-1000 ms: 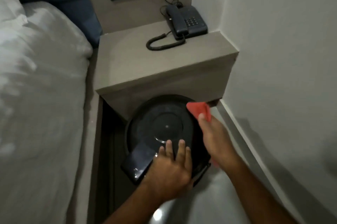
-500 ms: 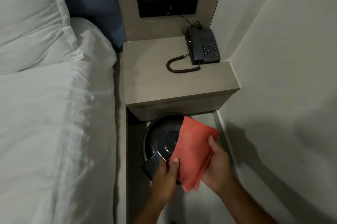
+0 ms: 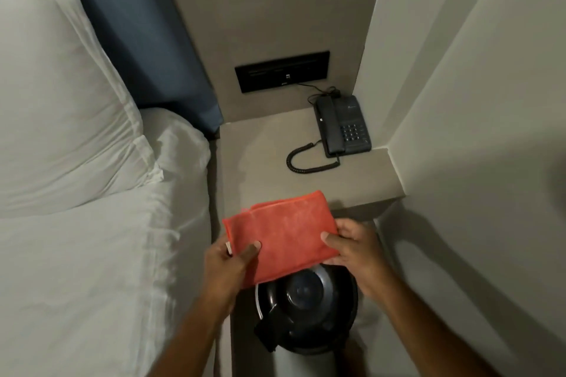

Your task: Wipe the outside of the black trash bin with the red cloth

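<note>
The folded red cloth (image 3: 283,235) is held flat in the air between both hands, above the front edge of the bedside shelf. My left hand (image 3: 228,266) pinches its left edge and my right hand (image 3: 352,249) pinches its right edge. Below the cloth stands the round black trash bin (image 3: 306,312) on the floor, seen from above with its shiny lid and a flap at the lower left. Neither hand touches the bin. The cloth hides the bin's far rim.
A grey bedside shelf (image 3: 263,159) carries a black phone (image 3: 341,125) with a coiled cord. The bed with white sheets (image 3: 92,269) and a pillow (image 3: 58,94) lies close on the left. A wall (image 3: 477,162) closes in on the right.
My left hand left the bin lid and took the cloth's left edge. Both hands lifted the cloth and spread it out. The view pulled back and rose.
</note>
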The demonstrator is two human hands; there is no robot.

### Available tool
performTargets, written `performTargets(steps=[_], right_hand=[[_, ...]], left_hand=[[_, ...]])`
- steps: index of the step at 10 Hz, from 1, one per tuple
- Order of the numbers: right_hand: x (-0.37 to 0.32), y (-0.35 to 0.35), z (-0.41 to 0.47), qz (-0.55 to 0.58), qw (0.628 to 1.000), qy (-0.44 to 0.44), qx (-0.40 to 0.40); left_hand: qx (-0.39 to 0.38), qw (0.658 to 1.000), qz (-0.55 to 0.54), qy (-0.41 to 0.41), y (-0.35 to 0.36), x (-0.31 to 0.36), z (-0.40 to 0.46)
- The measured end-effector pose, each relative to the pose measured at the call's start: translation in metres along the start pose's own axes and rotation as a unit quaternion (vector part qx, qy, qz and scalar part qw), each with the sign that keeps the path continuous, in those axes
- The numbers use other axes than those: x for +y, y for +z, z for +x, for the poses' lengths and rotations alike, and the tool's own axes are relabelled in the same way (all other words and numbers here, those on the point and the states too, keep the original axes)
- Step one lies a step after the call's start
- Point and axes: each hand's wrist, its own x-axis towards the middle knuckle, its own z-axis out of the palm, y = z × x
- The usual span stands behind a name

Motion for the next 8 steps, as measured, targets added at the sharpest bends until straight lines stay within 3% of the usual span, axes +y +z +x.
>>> performTargets(steps=[1,2,4,6,7,8], right_hand=[[-0.011,0.009,0.043,-0.09,0.995,-0.025,0.043],[-0.012,0.02,0.091,-0.2,0.976,-0.06,0.053],[0.005,0.042,0.159,-0.289,0.955,0.02,-0.061],[0.025,0.06,0.193,-0.347,0.925,0.095,-0.12],[0.027,0.066,0.189,-0.447,0.886,0.051,-0.11],[0.007,0.072,0.181,-0.502,0.862,-0.067,-0.015]], left_hand=[[0.002,0.999,0.046,0.015,0.016,0.012,0.044],[0.016,0.997,0.073,-0.027,0.033,0.01,0.093],[0.018,0.99,0.122,-0.061,0.042,-0.016,0.161],[0.054,0.958,0.279,0.031,0.036,-0.021,0.204],[0.045,0.942,0.328,0.048,0.028,-0.015,0.207],[0.04,0.92,0.377,0.099,0.019,0.018,0.196]])
